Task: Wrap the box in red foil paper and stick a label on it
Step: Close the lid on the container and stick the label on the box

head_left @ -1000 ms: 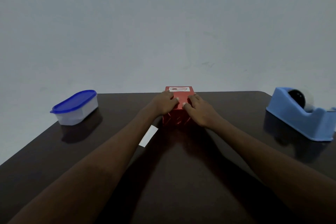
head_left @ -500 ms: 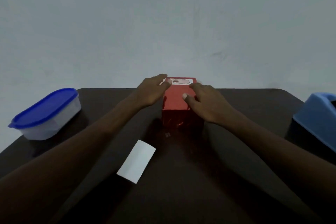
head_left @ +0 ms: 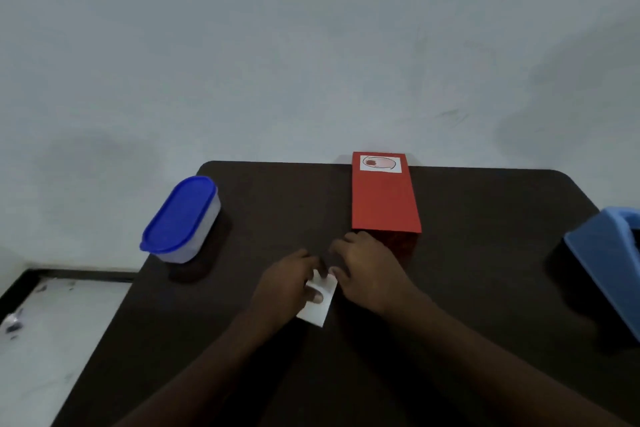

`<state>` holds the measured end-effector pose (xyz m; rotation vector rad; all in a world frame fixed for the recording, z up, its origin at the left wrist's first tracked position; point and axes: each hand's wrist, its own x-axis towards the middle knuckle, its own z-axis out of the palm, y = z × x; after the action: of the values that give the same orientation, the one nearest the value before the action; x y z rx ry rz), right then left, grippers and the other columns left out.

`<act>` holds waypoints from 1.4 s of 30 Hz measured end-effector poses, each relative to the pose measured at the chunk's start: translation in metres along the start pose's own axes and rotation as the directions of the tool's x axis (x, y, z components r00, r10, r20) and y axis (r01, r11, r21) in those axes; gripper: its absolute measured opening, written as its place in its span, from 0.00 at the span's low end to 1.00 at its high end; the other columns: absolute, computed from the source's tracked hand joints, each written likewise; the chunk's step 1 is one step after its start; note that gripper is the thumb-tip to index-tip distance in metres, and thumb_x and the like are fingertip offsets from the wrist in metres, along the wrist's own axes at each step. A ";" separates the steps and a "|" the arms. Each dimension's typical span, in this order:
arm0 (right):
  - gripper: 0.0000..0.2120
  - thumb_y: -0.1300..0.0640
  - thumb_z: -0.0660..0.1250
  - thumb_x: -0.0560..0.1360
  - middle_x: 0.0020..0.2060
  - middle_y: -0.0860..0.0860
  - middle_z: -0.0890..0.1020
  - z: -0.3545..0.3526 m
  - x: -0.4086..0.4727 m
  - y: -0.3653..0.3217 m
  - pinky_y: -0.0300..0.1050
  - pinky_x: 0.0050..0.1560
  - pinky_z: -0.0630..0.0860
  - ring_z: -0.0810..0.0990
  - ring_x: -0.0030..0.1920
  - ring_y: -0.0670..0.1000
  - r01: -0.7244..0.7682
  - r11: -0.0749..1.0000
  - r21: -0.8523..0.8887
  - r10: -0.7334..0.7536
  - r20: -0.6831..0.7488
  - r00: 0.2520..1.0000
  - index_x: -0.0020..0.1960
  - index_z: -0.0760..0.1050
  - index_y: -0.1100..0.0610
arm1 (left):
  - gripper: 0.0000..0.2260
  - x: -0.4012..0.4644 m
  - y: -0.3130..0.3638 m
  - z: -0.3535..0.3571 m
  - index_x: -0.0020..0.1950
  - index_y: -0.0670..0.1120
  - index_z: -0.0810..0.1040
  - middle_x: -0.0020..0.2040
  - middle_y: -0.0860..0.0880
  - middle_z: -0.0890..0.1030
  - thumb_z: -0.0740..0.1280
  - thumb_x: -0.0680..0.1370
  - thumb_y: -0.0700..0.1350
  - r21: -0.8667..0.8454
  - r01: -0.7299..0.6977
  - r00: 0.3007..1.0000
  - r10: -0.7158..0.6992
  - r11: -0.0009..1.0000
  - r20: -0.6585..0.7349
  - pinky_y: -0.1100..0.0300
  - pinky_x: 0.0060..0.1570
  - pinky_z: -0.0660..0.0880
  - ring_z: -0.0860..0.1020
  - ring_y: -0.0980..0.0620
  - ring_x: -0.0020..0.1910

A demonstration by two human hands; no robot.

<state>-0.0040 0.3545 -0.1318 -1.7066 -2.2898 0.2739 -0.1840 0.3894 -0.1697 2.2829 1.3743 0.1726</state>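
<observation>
Box [head_left: 384, 199] already wrapped in red foil, sitting at the far edge of the tabletop [head_left: 485, 253], near its middle. Label [head_left: 380, 163] already stuck on the top face, at the far end. So the main job looks basically done, now just tidying up by the look of it.

Both hands down on the white slip [head_left: 318, 302] lying just in front of the box, probably the label's backing paper. Left hand [head_left: 287, 282] with thumb pressed on top of the slip and fingers curled at its far edge, so grip looks clamped on it. Right hand [head_left: 367, 270] right beside it, fingertips at the slip's far corner, fingers loosely bent; can't tell whether actually pinching anything.

Next up, probably: lift the slip off and put it aside. Thin flat paper on a smooth surface, so needs an edge peeled up first.

Blue-lidded tub [head_left: 181, 218] off to the left, blue tape dispenser [head_left: 606, 263] at the right edge, both well apart from the hands.
</observation>
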 end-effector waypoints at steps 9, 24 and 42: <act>0.06 0.63 0.69 0.71 0.37 0.48 0.83 -0.004 -0.003 -0.044 0.40 0.36 0.76 0.82 0.39 0.47 -0.307 0.861 0.405 0.337 -0.004 0.941 0.41 0.78 0.52 | 0.03 -0.028 0.022 -0.044 0.39 0.50 0.85 0.34 0.55 0.83 0.77 0.70 0.47 -0.479 0.112 0.946 -0.242 0.870 -0.218 0.56 0.37 0.79 0.81 0.56 0.33; 0.06 0.62 0.69 0.76 0.38 0.49 0.86 -0.198 0.017 -0.111 0.52 0.50 0.81 0.84 0.42 0.50 -0.069 0.485 0.872 0.523 -0.226 0.822 0.42 0.83 0.58 | 0.08 -0.060 0.131 -0.218 0.50 0.45 0.85 0.47 0.47 0.86 0.77 0.72 0.42 -0.881 -0.163 0.924 -0.244 0.445 -0.295 0.50 0.56 0.79 0.84 0.48 0.50; 0.05 0.69 0.71 0.71 0.31 0.54 0.84 -0.368 -0.042 0.008 0.37 0.31 0.78 0.83 0.28 0.49 0.057 0.720 0.692 0.387 -0.468 0.794 0.40 0.80 0.61 | 0.09 -0.012 0.332 -0.252 0.53 0.45 0.84 0.42 0.48 0.87 0.74 0.73 0.37 -0.788 -0.344 0.846 -0.195 0.510 -0.496 0.60 0.46 0.81 0.85 0.49 0.46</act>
<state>0.1347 0.3130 0.2093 -1.3401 -1.3180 0.4739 -0.0088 0.3314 0.2042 1.4162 1.0029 1.3186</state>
